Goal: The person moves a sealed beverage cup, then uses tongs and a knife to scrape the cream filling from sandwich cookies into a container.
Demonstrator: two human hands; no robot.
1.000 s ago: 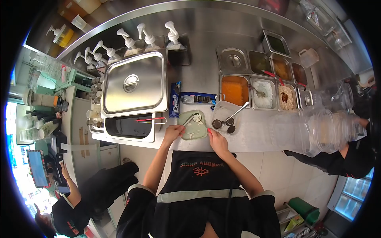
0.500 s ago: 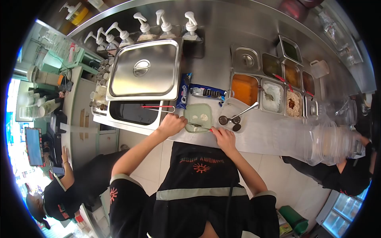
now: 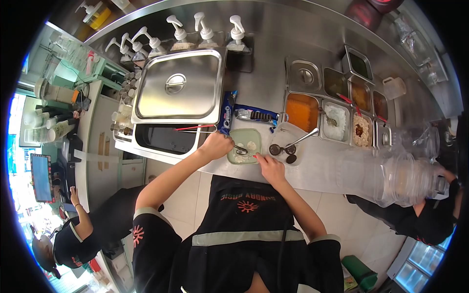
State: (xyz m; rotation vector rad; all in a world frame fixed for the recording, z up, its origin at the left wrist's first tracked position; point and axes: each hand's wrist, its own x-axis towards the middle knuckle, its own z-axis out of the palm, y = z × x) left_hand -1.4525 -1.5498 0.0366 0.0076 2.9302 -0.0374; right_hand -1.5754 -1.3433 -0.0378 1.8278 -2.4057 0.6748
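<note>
My left hand is closed at the left rim of a pale green tray, its fingertips on what looks like a dark round cookie. My right hand, at the tray's lower right, grips a thin utensil with a red handle; its working end is too small to make out. White pieces of cream lie in the tray. Just right of it, a clear tub holds dark cookies and a metal spoon.
Two blue cookie packs lie behind the tray, one opened. To the left is a lidded steel pan; at right, steel tubs of toppings and stacked clear containers. Co-workers stand at far left and far right.
My left hand has shifted slightly right and up, turning the dark round piece more into view. My right hand has moved slightly left and up with the red-handled utensil.
</note>
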